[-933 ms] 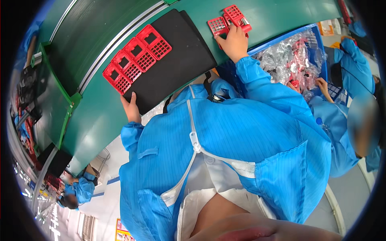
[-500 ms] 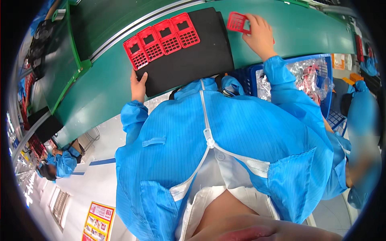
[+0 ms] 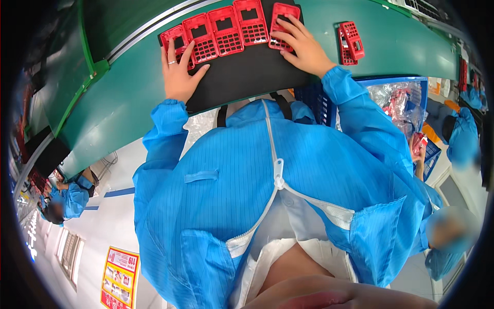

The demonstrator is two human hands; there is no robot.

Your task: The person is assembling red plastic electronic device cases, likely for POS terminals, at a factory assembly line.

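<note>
A row of several red plastic casings (image 3: 225, 31), each with a rectangular window and a grid of key holes like a calculator front, lies along the far part of a black mat (image 3: 242, 74). My left hand (image 3: 180, 74) spreads its fingers over the leftmost casing (image 3: 175, 36), touching it and covering part of it. At the mat's far right, my right hand (image 3: 306, 49) grips another red casing (image 3: 284, 11), fingers reaching across its face and thumb at its lower edge. A gap separates this casing from the row.
Two more red casings (image 3: 351, 41) overlap on the green worktop (image 3: 396, 49) to the right. A blue basket (image 3: 424, 95) of clear plastic bags stands below the right edge. A green rail (image 3: 82, 98) bounds the left. Co-workers in blue sit on both sides.
My right hand has brought a casing left onto the mat from the green worktop. My left hand has moved from the mat's left edge onto the leftmost casing. The row appears higher in view.
</note>
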